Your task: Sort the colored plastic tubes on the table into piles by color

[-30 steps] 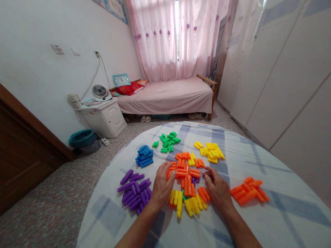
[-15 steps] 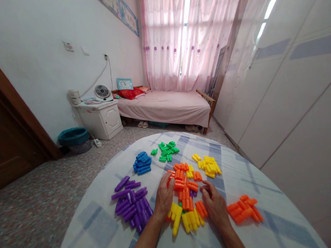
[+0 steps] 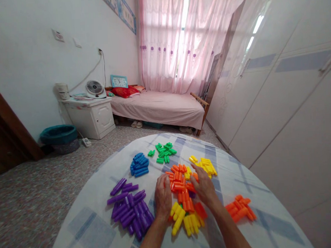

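Observation:
Several orange bullet-shaped plastic building blocks (image 3: 181,194) form a joined cluster in the middle of the table. Yellow blocks (image 3: 190,224) sit at its near end, with bits of green and purple showing between. My left hand (image 3: 163,198) rests along the cluster's left side, fingers loosely curved and apart; whether it touches the blocks is unclear. My right hand (image 3: 204,185) reaches over the cluster's right side, fingers extended and apart, nothing visibly held. Its fingertips are close to the yellow pile (image 3: 210,166), and the hand partly hides orange blocks under it.
Purple blocks (image 3: 134,213) lie at the left, blue ones (image 3: 140,164) behind them, green ones (image 3: 166,151) at the far side. Another orange pile (image 3: 240,209) lies at the right. A checked cloth (image 3: 90,231) covers the round table. Beyond it stands a bed (image 3: 161,105).
My right hand has moved forward and left from beside the cluster toward the yellow pile. The left hand has drawn back slightly from the orange blocks. The view has turned a little right.

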`<state>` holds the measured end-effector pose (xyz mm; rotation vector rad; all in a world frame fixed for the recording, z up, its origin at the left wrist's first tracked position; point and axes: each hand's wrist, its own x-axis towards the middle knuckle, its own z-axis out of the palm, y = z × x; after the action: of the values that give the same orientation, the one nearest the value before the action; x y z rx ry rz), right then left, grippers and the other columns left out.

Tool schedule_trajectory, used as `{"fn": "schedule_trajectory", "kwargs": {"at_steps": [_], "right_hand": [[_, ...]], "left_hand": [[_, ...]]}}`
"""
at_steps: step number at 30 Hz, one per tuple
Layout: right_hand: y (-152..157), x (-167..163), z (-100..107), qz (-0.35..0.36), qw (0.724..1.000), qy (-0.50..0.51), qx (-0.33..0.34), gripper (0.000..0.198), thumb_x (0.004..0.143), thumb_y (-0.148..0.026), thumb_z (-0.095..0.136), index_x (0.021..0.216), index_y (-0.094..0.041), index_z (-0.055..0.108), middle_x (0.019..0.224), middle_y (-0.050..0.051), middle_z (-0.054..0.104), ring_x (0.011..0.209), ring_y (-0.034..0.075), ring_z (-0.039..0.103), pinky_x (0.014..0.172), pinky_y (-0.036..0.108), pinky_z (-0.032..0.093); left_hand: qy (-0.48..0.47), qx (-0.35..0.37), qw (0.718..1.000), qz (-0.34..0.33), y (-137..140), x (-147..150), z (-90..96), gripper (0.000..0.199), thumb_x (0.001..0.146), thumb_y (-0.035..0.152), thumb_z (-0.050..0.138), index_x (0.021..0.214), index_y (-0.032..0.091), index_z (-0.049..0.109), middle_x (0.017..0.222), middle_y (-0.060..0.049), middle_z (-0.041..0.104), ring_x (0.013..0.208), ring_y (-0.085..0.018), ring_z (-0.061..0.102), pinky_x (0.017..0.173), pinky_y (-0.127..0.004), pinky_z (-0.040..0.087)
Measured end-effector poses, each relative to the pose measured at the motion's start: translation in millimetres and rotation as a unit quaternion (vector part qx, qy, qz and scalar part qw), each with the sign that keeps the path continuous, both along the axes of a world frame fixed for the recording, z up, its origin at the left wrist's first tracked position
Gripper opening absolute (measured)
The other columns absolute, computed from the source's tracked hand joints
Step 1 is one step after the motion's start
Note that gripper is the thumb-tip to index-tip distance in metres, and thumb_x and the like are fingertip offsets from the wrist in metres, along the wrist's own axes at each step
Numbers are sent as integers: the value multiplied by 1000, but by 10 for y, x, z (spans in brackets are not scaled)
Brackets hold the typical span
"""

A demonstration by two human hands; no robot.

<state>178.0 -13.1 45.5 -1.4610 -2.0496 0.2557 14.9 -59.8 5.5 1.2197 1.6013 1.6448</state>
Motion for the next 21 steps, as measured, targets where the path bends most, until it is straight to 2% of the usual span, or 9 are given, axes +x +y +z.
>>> {"fn": "schedule_trajectory", "kwargs": {"at_steps": [3,6,9,12,14,17,21], "right_hand": [[241,-165,45,33,996,-77,-22,53,80,-17,44,133,-16,47,135,12,50,125,23,45,104,38,35],[371,-270,-11,47,994,-93,-38,52,75,-11,49,127,-19,55,129,10,56,120,23,49,99,36,39],[371,-307,-52,42,994,-96,-39,45,75,-11,51,117,-22,62,118,8,62,111,21,55,94,33,40],[274,-230,6,21,995,-90,-26,38,77,-17,54,113,-23,64,112,6,63,105,20,56,92,30,40],[172,-71,83,0,996,-84,-14,37,79,-20,53,115,-23,62,113,7,62,107,19,54,94,31,39],[-4,336,171,-56,995,-86,-1,39,82,-22,49,121,-20,57,118,10,58,112,22,51,95,35,38],[-219,946,128,-156,974,-156,-43,40,83,-24,47,122,-23,57,118,9,59,108,24,54,85,37,43]], "left_hand": [[0,-3,1000,1,12,-9,-4,42,92,39,30,105,15,61,113,-12,61,110,-21,55,103,-40,40],[3,-1,1000,0,23,-17,-28,41,91,39,31,104,15,62,113,-12,62,109,-22,56,103,-41,40],[8,-3,1000,2,34,-28,-61,41,91,39,32,105,15,62,113,-12,62,110,-22,56,104,-42,39],[15,-2,1000,-1,45,-38,-86,42,91,40,31,106,15,61,115,-12,60,111,-23,55,104,-43,39],[20,0,1000,-1,49,-41,-93,42,91,41,31,105,15,61,115,-12,60,111,-23,54,104,-43,39],[26,0,1000,3,49,-41,-93,42,91,41,31,104,16,62,114,-12,61,111,-23,55,104,-42,40],[38,4,999,4,47,-41,-83,42,91,41,30,103,16,63,113,-11,61,111,-22,55,105,-42,39]]}}
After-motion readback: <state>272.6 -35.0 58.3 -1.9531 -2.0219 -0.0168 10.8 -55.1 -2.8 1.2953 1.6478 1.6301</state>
